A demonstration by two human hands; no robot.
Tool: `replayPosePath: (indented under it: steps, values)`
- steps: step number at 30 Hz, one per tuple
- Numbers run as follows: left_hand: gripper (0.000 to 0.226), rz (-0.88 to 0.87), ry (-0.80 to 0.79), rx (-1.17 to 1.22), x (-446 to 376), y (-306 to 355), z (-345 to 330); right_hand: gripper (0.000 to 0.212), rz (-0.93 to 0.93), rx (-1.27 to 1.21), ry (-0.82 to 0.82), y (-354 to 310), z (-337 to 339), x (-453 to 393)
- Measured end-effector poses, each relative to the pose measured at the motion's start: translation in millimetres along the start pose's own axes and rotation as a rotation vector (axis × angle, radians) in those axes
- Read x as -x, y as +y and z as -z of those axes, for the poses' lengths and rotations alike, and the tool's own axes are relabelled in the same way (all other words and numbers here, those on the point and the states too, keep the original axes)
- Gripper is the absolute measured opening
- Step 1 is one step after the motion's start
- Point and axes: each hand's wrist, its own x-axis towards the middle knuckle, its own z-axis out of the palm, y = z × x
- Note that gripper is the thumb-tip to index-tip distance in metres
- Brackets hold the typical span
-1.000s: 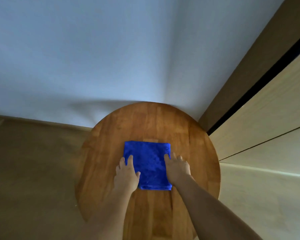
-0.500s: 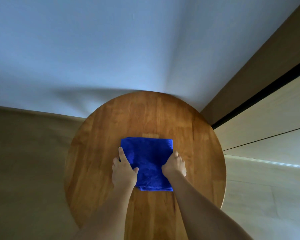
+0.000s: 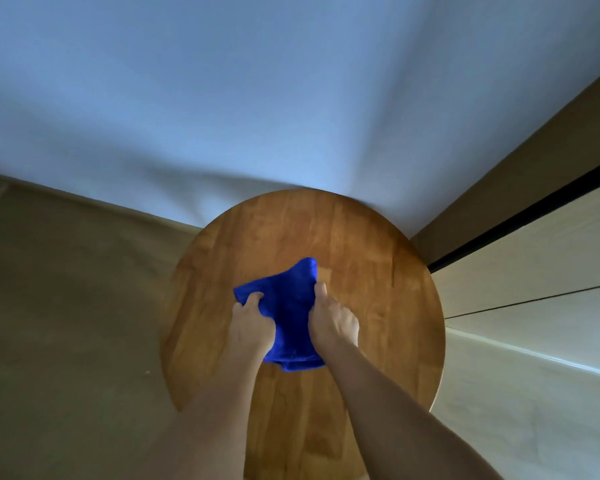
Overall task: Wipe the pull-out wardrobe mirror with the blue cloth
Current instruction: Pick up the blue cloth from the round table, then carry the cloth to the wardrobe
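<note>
The blue cloth point(image 3: 288, 306) is bunched up over the middle of a round wooden table point(image 3: 371, 271). My left hand point(image 3: 252, 323) grips its left edge, fingers curled into the fabric. On the cloth's right edge my right hand point(image 3: 331, 320) pinches the fabric, and the far right corner of the cloth stands raised. The cloth's near edge hangs between my wrists. No mirror is in view.
A white wall point(image 3: 257, 98) rises behind the table. To the right stands a pale wooden wardrobe front point(image 3: 534, 271) with a dark gap point(image 3: 520, 220) beside a brown panel. Brownish floor point(image 3: 66, 323) lies to the left.
The cloth lay flat and folded under both hands; now both hands have closed on its side edges and it is crumpled and lifting off the table.
</note>
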Motion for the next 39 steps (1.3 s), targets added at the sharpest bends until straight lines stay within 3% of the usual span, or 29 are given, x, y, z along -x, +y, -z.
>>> replayPosePath:
  steps: [6,9,16,25,34,39]
  values:
    - [0.022,0.017,0.221,0.095,43,-2,37,0.040,0.168,0.008,-0.004,-33,34,34]
    - [0.024,0.073,0.276,0.073,68,-7,58,0.046,0.260,0.077,-0.005,-51,46,55]
    - [0.032,0.110,0.383,0.107,118,-41,107,0.031,0.506,0.287,0.024,-107,54,101]
    - [0.034,0.267,0.607,0.145,153,-118,192,0.028,0.876,0.447,0.029,-219,34,162]
    - [0.033,0.380,0.720,0.247,175,-223,293,0.029,1.078,0.510,0.015,-352,-12,230]
    - [0.034,0.411,0.686,0.290,178,-284,360,0.021,1.108,0.430,-0.046,-440,-46,276]
